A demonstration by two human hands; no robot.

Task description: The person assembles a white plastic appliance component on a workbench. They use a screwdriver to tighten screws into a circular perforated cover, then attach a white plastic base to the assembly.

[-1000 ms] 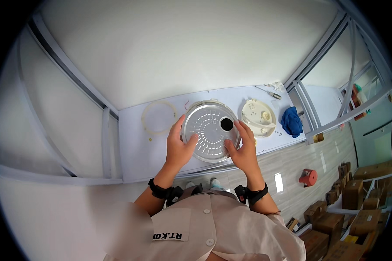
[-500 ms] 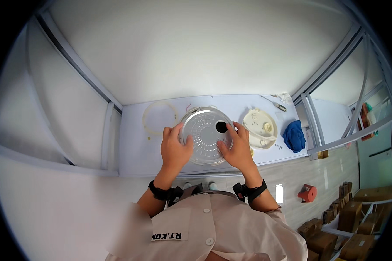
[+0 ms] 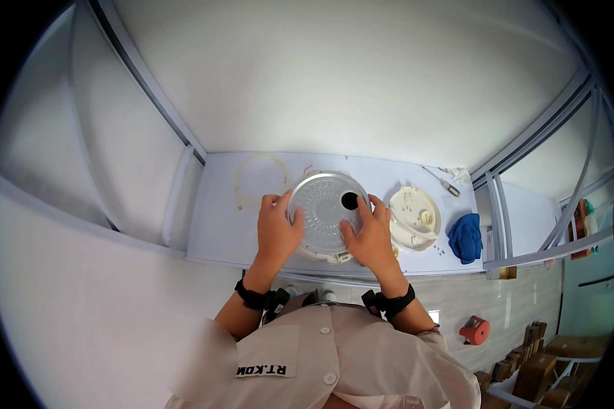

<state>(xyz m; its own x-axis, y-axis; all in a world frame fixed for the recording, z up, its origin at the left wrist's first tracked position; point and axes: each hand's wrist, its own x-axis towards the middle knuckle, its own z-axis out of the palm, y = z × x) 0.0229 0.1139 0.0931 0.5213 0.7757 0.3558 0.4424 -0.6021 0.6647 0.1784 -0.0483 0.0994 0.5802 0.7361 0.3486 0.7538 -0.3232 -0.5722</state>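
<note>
My left hand (image 3: 278, 228) grips the left rim of a round silver metal plate (image 3: 323, 204), its thumb resting on the top. On the opposite side my right hand (image 3: 369, 235) holds the rim, with the fingertips beside the plate's black round opening. Rings of stamped marks cover the plate. Beneath it a round cream plastic part (image 3: 336, 259) shows along the near edge; the rest of that part is hidden. To the right lies a cream round plastic cover (image 3: 416, 238) with a round knob-like piece and small bits in it.
A thin pale ring (image 3: 236, 180) lies at the table's left. At the right are a screwdriver (image 3: 450, 188), a crumpled blue cloth (image 3: 465, 238) and several small screw-like bits (image 3: 439, 251). White frame posts (image 3: 499, 218) bound the table (image 3: 215, 232). A red stool (image 3: 476, 330) stands on the floor.
The view has shifted a little. The silver plate sits slightly farther from the near edge of the cream part beneath, and more of that part shows. Both hands keep their hold.
</note>
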